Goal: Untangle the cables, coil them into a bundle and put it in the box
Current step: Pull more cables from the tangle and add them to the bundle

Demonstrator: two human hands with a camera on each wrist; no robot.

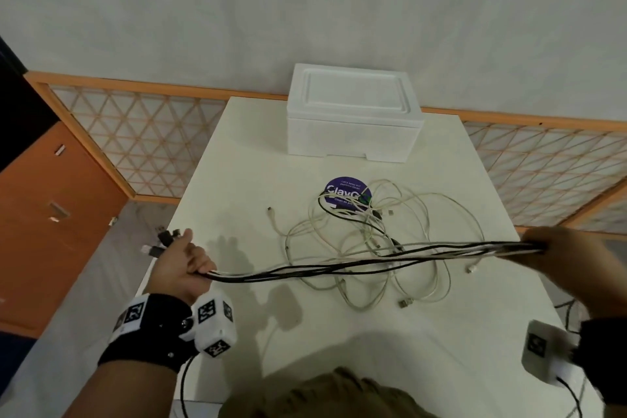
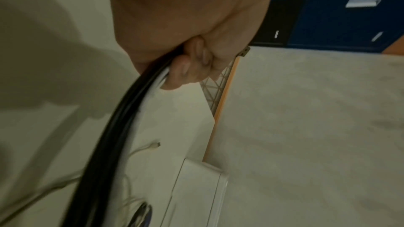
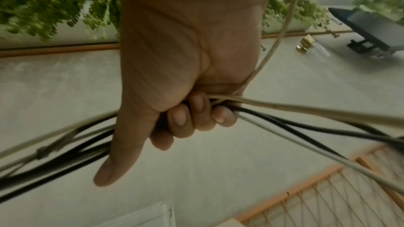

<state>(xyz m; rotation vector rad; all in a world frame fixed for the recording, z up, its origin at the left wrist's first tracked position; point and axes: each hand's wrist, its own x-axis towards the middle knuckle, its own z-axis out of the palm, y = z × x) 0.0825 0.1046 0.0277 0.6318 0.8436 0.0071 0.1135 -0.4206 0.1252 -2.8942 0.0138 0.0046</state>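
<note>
A bunch of black and white cables (image 1: 373, 261) is stretched above the table between my two hands. My left hand (image 1: 183, 265) grips one end at the table's left edge, with several plugs (image 1: 163, 241) sticking out past the fist. My right hand (image 1: 556, 248) grips the bunch at the right edge; its fingers (image 3: 181, 118) curl round the cables (image 3: 306, 120), thumb pointing down. Looser white and black cables (image 1: 383, 234) lie tangled on the table underneath. The white foam box (image 1: 353, 112), lid on, stands at the table's far end. The left wrist view shows fingers (image 2: 186, 70) closed on black and white cables (image 2: 122, 127).
A round purple sticker (image 1: 346, 193) lies on the white table (image 1: 237, 180), partly under the tangle. Lattice panels with orange frames (image 1: 135, 132) stand behind the table on both sides. An orange cabinet (image 1: 51, 220) is at the left.
</note>
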